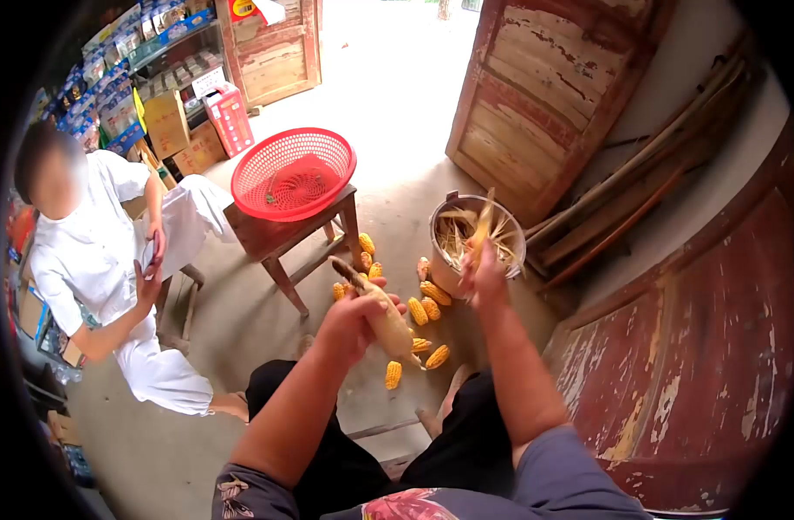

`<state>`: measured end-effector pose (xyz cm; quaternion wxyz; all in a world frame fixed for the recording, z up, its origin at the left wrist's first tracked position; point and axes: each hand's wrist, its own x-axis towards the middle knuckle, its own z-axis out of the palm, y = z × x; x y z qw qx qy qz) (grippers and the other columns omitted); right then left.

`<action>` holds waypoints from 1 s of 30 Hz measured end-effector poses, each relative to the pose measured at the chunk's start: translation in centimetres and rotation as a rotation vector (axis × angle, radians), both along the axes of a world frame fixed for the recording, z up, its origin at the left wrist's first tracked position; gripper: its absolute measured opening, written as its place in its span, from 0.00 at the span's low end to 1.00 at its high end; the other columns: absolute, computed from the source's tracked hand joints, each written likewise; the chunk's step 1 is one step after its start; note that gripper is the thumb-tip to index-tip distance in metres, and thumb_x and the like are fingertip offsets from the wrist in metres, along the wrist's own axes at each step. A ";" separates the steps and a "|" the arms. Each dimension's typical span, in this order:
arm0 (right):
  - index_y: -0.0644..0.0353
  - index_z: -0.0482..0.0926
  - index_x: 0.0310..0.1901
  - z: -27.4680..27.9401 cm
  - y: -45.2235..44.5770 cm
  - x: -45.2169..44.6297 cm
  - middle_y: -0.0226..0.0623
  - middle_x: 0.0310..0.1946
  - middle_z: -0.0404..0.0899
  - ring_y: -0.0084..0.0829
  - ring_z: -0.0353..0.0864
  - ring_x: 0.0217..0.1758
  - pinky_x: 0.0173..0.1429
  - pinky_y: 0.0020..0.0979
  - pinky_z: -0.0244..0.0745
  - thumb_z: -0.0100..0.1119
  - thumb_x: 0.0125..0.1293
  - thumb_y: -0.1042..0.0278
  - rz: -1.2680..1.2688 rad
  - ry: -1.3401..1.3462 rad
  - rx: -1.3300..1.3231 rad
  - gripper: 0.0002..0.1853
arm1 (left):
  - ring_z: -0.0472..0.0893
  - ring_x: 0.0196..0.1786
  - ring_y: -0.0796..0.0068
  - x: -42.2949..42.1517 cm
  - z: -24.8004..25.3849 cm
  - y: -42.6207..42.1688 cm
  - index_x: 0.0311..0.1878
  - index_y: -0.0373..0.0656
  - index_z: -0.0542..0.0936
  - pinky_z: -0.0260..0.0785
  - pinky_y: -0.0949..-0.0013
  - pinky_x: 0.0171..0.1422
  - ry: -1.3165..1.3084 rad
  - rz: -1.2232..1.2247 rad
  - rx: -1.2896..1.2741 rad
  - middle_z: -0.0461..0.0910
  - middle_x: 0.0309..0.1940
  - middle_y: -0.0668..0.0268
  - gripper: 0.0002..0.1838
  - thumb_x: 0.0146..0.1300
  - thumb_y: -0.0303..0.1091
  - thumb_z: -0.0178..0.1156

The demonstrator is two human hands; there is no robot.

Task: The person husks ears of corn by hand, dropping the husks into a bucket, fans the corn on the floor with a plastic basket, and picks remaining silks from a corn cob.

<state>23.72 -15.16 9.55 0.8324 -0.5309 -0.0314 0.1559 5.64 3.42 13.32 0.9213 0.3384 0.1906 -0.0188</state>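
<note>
My left hand [349, 325] is closed around an ear of corn [388, 325] in its pale husk, which lies slantwise with its dark brown tip pointing up and left. Farther right, my right hand [485, 276] grips a strip of corn husk [484, 221] that sticks up over a bucket [446, 276]. Loose dry husks [453, 230] fill the bucket. On the floor between my hands lie several bare yellow corn cobs [419, 312], with more husked corn [367, 244] beside the stool.
A red plastic basket [343, 169] sits on a wooden stool [284, 282]. At left, a seated person [94, 234] in white holds a phone. Stocked shelves [176, 48] stand behind. Wooden poles [640, 165] lean by the open door [544, 69]; a red panel [674, 399] flanks me.
</note>
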 end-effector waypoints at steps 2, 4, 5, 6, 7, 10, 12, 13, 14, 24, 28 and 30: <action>0.52 0.73 0.40 -0.3 -0.1 6.3 0.23 0.19 0.66 0.15 0.58 0.13 0.15 0.20 0.53 0.43 0.76 0.52 -0.221 -0.214 -0.202 0.15 | 0.81 0.51 0.53 1.8 -0.8 0.9 0.61 0.39 0.64 0.76 0.51 0.56 -0.022 -0.022 -0.007 0.76 0.46 0.53 0.29 0.55 0.24 0.58; 0.66 0.74 0.48 -2.1 -0.5 13.3 0.52 0.33 0.79 0.53 0.78 0.36 0.42 0.46 0.73 0.43 0.76 0.52 -0.392 -0.489 -0.666 0.21 | 0.81 0.51 0.55 3.4 -2.2 1.8 0.60 0.38 0.64 0.76 0.52 0.56 -0.019 0.015 0.020 0.76 0.45 0.54 0.28 0.54 0.25 0.59; 0.64 0.73 0.50 -1.4 -0.1 14.2 0.56 0.37 0.80 0.58 0.79 0.43 0.47 0.48 0.73 0.43 0.76 0.52 -0.444 -0.609 -0.847 0.20 | 0.81 0.51 0.55 3.8 -2.9 1.9 0.60 0.38 0.64 0.76 0.52 0.56 -0.010 0.014 0.006 0.76 0.45 0.54 0.28 0.54 0.25 0.59; 0.62 0.73 0.51 -3.2 -0.2 16.7 0.58 0.40 0.80 0.59 0.78 0.47 0.50 0.49 0.72 0.44 0.74 0.50 -0.377 -0.650 -0.985 0.21 | 0.81 0.50 0.55 3.8 -3.3 1.8 0.61 0.39 0.64 0.76 0.52 0.56 0.054 0.050 0.021 0.76 0.44 0.54 0.29 0.54 0.24 0.58; 0.61 0.73 0.52 -5.8 -1.0 18.9 0.60 0.44 0.79 0.61 0.77 0.51 0.53 0.50 0.72 0.45 0.73 0.48 -0.298 -0.688 -1.123 0.22 | 0.80 0.50 0.55 3.6 -3.5 1.6 0.61 0.39 0.64 0.76 0.51 0.55 0.125 0.089 0.034 0.76 0.44 0.54 0.29 0.53 0.23 0.57; 0.55 0.72 0.63 -11.4 -3.5 21.3 0.54 0.62 0.71 0.51 0.70 0.65 0.69 0.41 0.66 0.56 0.61 0.50 -0.036 -0.519 -1.557 0.30 | 0.80 0.50 0.57 4.1 -1.3 1.3 0.62 0.38 0.64 0.75 0.53 0.57 0.102 0.006 0.105 0.76 0.44 0.55 0.30 0.53 0.24 0.56; 0.57 0.72 0.63 -15.6 -5.6 22.8 0.53 0.60 0.73 0.48 0.71 0.65 0.71 0.39 0.65 0.57 0.58 0.57 -0.043 -0.423 -1.531 0.30 | 0.80 0.51 0.58 4.6 -1.0 1.5 0.64 0.38 0.63 0.73 0.54 0.60 0.078 -0.039 0.089 0.76 0.45 0.55 0.31 0.53 0.23 0.56; 0.58 0.72 0.63 -16.5 -5.8 22.8 0.52 0.61 0.72 0.46 0.70 0.66 0.72 0.37 0.64 0.56 0.57 0.60 -0.064 -0.328 -1.455 0.30 | 0.80 0.51 0.58 4.9 -1.2 1.6 0.64 0.38 0.63 0.73 0.54 0.60 0.088 -0.045 0.082 0.76 0.45 0.55 0.31 0.53 0.23 0.56; 0.59 0.72 0.63 -17.4 -6.3 22.6 0.50 0.63 0.70 0.45 0.68 0.68 0.73 0.36 0.61 0.53 0.58 0.63 -0.045 -0.246 -1.458 0.29 | 0.80 0.51 0.58 5.2 -1.3 1.7 0.64 0.38 0.63 0.73 0.54 0.60 0.080 -0.059 0.096 0.76 0.45 0.55 0.31 0.53 0.23 0.56; 0.58 0.52 0.76 -24.7 -6.5 24.4 0.52 0.77 0.46 0.48 0.48 0.80 0.79 0.39 0.48 0.45 0.70 0.39 0.075 -0.033 -1.608 0.41 | 0.81 0.49 0.58 8.0 -0.1 1.7 0.64 0.38 0.64 0.73 0.53 0.60 0.147 -0.116 0.109 0.75 0.46 0.56 0.32 0.52 0.21 0.56; 0.63 0.51 0.75 -27.0 -4.8 24.6 0.55 0.75 0.54 0.49 0.51 0.79 0.78 0.40 0.48 0.39 0.71 0.34 0.214 0.106 -1.224 0.44 | 0.81 0.49 0.57 8.4 -0.3 2.1 0.63 0.38 0.64 0.73 0.52 0.60 0.162 -0.089 0.075 0.75 0.46 0.56 0.32 0.51 0.22 0.56; 0.64 0.50 0.75 -24.8 -3.4 23.2 0.55 0.74 0.54 0.49 0.51 0.79 0.78 0.41 0.50 0.38 0.72 0.35 0.248 0.083 -1.301 0.43 | 0.81 0.49 0.57 8.4 -0.5 2.3 0.63 0.37 0.64 0.73 0.51 0.60 0.152 -0.064 0.054 0.75 0.46 0.56 0.32 0.51 0.22 0.56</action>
